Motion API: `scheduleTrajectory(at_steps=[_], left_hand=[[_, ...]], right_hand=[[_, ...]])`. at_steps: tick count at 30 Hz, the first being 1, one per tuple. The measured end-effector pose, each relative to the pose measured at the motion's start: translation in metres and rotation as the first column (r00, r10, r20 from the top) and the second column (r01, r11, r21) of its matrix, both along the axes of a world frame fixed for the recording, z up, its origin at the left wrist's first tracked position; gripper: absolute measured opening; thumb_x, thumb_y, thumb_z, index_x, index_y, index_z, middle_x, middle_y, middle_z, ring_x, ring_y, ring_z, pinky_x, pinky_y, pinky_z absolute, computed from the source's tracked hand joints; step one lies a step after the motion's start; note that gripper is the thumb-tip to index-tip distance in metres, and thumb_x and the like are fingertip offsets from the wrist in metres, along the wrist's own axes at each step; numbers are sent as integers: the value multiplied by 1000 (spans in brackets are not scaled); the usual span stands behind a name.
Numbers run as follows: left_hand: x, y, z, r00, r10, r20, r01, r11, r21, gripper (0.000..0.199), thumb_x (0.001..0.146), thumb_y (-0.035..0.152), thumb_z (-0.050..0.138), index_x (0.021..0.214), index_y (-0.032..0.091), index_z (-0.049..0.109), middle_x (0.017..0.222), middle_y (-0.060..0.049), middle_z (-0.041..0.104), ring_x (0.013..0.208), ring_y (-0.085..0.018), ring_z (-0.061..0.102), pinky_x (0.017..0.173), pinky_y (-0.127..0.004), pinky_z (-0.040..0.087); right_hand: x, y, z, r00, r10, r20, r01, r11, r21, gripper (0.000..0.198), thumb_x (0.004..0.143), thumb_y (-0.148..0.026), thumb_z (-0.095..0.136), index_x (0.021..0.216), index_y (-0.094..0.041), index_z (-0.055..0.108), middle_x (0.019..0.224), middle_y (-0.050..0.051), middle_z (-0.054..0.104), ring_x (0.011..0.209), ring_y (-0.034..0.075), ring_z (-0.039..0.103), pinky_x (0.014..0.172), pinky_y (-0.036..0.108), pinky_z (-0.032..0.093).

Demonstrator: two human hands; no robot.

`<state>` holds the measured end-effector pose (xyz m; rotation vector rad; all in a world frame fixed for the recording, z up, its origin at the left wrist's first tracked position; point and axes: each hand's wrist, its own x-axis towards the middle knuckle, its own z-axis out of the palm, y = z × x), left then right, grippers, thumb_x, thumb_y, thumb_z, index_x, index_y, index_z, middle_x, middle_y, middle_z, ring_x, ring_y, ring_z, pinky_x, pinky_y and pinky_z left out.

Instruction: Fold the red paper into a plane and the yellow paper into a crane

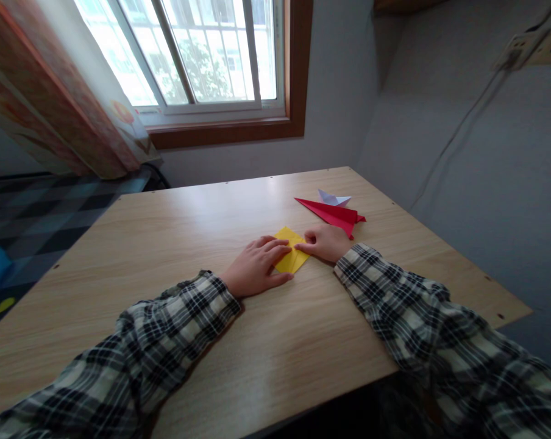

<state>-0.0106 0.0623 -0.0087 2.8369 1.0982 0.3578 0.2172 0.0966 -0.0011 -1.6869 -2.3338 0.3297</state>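
Head view: light wood-grain table; clock directions are taken around the small, roughly square piece of folded yellow paper lying flat on it.
Curtain: orange-and-white flowered cloth curtain, far off at ten o'clock beside the window.
Left hand: at eight to nine o'clock, palm down, fingers slightly spread and resting over the paper's left part, thumb by its near corner. If this pressure is light or uneven, the sheet could twist on the smooth tabletop.
Yellow paper: between the two hands, with crease lines visible on its face. Its layers could shift out of line if the hands push in different directions.
Right hand: at three o'clock, fingers curled in, thumb reaching to the paper's right part. Whether it pinches an edge or only presses, I cannot tell. A hard pull from here could tear or skew the sheet.
Red plane: long, pointed, folded red paper plane at two o'clock, just beyond the right hand. A backward sweep of that wrist could knock or crumple it.
White boat: small folded white paper boat at one o'clock, behind the plane, likely to be pushed if the plane slides.
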Motion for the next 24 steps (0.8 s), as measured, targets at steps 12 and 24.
scheduleTrajectory(at_steps=[12, 24], left_hand=[[1, -2, 3, 1000, 7, 9, -7, 1000, -2, 54, 91, 55, 60, 132, 21, 59, 142, -9, 59, 133, -30, 47, 113, -49, 38], [1, -4, 1, 1000, 27, 6, -27, 1000, 0, 55, 95, 57, 51, 136, 21, 58, 143, -9, 58, 135, -31, 46, 115, -50, 36]], right_hand=[[3, 9, -7, 995, -98, -32, 100, 993, 60, 38, 91, -50, 59, 68, -20, 65, 72, 2, 65, 65, 14, 50, 53, 30, 22], [3, 7, -8, 989, -52, -141, 69, 990, 119, 36, 95, -44, 54, 72, -19, 65, 71, 3, 65, 67, 14, 52, 56, 28, 25]])
